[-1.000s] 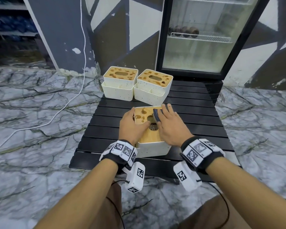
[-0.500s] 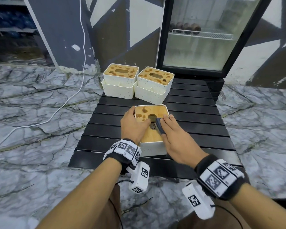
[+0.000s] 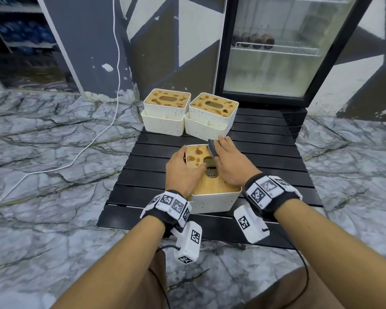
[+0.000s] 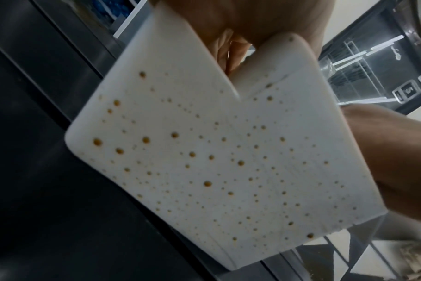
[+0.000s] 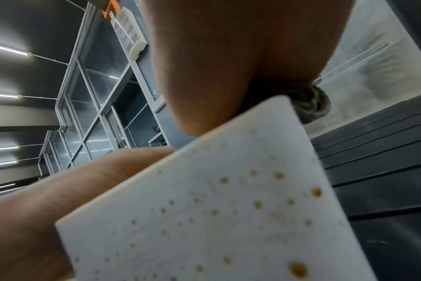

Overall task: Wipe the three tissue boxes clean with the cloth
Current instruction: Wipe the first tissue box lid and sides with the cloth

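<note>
On the table: we see 3 tissue boxes on a black slatted table (image 3: pixel 265 152), and we place everything else against the near tissue box (image 3: pixel 212 198).

Near tissue box: cream sides speckled with brown dots, tan lid with brown blotches at its far end — it sits at the table's front middle.

Left hand (image 3: pixel 183 172): we grip the near tissue box's left side, fingers wrapped round its far-left corner, thumb lying across the lid toward the round opening.

Left wrist view: the near tissue box (image 4: pixel 204 152) fills the picture, and our fingers (image 4: pixel 231 55) curl over its upper edge.

Right hand (image 3: pixel 230 163): fingers stretched out flat, pressing the cloth (image 3: pixel 212 148) down at the near tissue box's far-right corner; we cannot tell whether the thumb hooks under it.

Cloth: dark blue-grey, folded, peeking out past the fingers' left edge at the lid's far rim; in the right wrist view a grey wad of it (image 5: pixel 310 106) bulges beyond the box's top corner.

Back-left tissue box (image 3: pixel 165 112): beyond the near tissue box, lid blotched brown.

Back-right tissue box (image 3: pixel 212 115): just beside the back-left one — also beyond the near tissue box, lid blotched brown.

Fridge (image 3: pixel 283 52): glass-doored, behind the back-right tissue box.
</note>
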A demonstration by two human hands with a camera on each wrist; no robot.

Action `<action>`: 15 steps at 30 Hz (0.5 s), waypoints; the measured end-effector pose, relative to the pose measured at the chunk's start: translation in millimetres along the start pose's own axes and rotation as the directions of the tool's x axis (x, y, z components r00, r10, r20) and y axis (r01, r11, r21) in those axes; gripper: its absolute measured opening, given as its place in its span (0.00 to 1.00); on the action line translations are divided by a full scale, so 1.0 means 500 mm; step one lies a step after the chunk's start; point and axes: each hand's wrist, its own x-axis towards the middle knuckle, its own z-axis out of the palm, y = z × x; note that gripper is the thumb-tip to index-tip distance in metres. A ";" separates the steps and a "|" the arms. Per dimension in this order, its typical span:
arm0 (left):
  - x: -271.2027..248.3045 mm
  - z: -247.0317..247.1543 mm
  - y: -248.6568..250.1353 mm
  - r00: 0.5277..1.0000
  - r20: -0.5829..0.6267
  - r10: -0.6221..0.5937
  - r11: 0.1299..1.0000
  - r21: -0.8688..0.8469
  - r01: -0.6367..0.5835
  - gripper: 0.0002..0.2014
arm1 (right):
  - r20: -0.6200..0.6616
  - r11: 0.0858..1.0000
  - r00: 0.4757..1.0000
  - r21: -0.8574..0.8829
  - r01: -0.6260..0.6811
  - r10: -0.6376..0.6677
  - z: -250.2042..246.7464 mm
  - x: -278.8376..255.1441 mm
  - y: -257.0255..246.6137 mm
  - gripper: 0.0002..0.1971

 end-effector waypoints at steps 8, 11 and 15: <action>-0.003 0.009 0.002 1.000 -0.003 -0.011 1.000 -0.008 0.011 0.17 | -0.170 0.982 0.982 0.152 0.109 -0.082 0.032 -0.134 -0.011 0.26; -0.002 0.008 0.000 1.000 0.024 -0.007 1.000 -0.009 0.007 0.16 | -0.206 0.981 0.976 0.161 0.108 -0.073 0.051 -0.144 -0.013 0.26; -0.001 0.004 -0.007 0.999 0.041 -0.030 1.000 -0.007 0.030 0.13 | -0.157 0.991 0.982 0.059 0.119 -0.109 0.037 -0.129 -0.010 0.25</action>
